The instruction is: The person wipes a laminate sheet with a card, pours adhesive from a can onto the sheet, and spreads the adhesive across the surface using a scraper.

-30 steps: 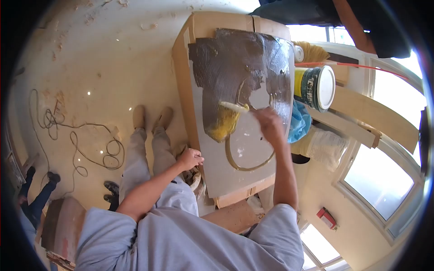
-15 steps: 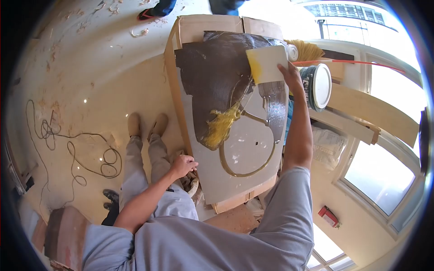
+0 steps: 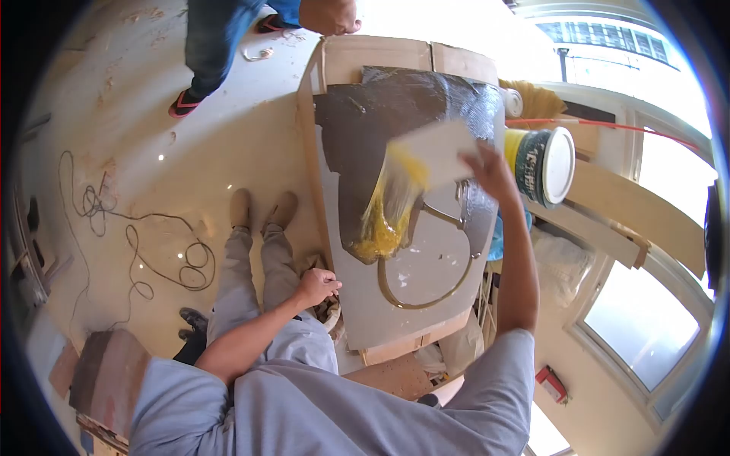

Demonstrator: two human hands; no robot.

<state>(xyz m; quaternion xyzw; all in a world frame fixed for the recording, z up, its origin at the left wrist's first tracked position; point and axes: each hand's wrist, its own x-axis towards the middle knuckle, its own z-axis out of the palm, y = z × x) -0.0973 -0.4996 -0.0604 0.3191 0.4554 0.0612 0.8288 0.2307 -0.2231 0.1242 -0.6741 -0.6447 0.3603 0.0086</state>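
Remotely, I'm curling my left hand [image 3: 319, 287] just beside the panel [image 3: 365, 311] — whether it's holding anything, I cannot tell. Over the panel, yellow paste [image 3: 380, 237] is stringing from the spreader [image 3: 442, 150] my right hand [image 3: 490, 169] is gripping — low, steady strokes are probably spreading best.

Pale spreader [image 3: 445, 152], blurred, angled over the grey panel [image 3: 365, 319]! Yellow paste [image 3: 382, 228] strings from its edge into a glossy clump; dark film [image 3: 353, 148] coats the far part.
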